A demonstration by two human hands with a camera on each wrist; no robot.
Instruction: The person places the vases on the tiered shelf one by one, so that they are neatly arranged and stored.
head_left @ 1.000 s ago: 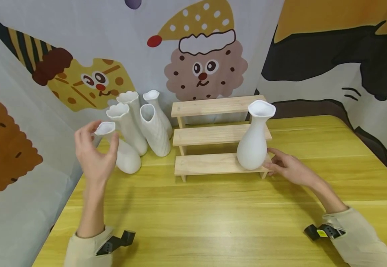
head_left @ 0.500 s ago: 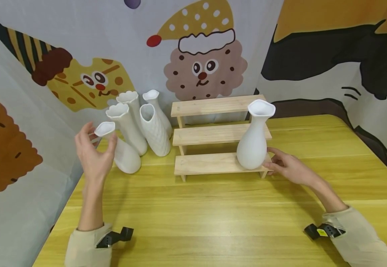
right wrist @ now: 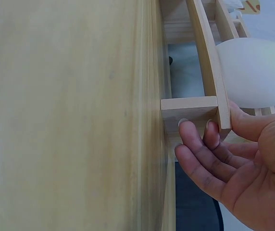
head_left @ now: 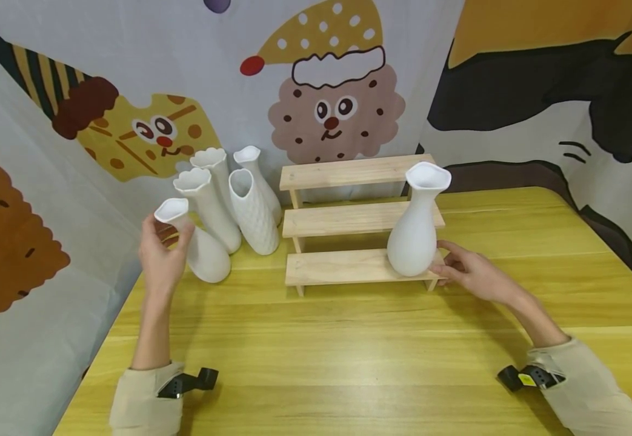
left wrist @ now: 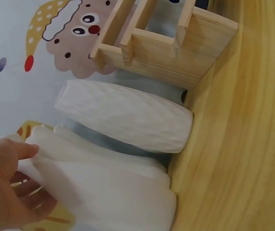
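Left hand [head_left: 164,260] has come in since half a second ago: fingers were spread wide around the neck of the smooth vase [head_left: 211,259], now thumb and fingers are curled on it. Smooth vase hasn't shifted; it's well left of the wooden stand [head_left: 332,265], base apparently on the surface [head_left: 326,351]. Right hand [head_left: 471,274] unchanged, pinching the right end of the stand's lowest shelf; whether its thumb touches the round vase [head_left: 411,245] standing there, can't tell. Hands well apart, one each side of the stand's front. Textured vase [head_left: 256,221], two scalloped vases [head_left: 212,221] and slim-necked vase [head_left: 265,188] also left of the stand, untouched. Judgement: grasp step on the smooth vase looks about done, no lift yet; stand looks steadied.
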